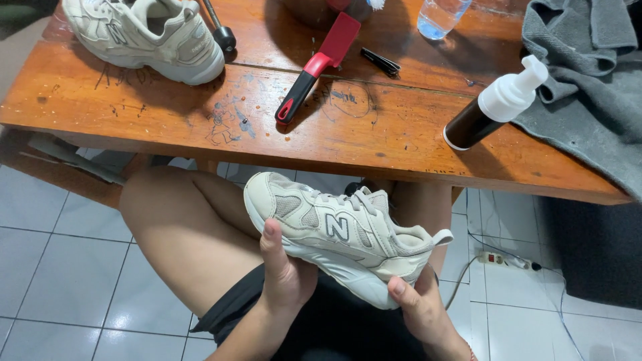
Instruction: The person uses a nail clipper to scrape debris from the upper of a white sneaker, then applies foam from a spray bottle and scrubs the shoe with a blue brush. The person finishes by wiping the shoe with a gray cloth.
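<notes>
White floor tiles show under a scuffed wooden table (pixel 167 113) that bears a second shoe (pixel 144 33), a red-handled brush (pixel 319 63), a pump bottle (pixel 498 103) and a grey cloth (pixel 588 87). Over the lap, a pale mesh sneaker (pixel 341 230) lies on its side, gripped from below: the left hand (pixel 284 271) clasps the sole near the toe, the right hand (pixel 421 307) closes on the heel. It looks light, its upper soft and yielding, its thick sole firm, so the sole seems the surest place to hold.
</notes>
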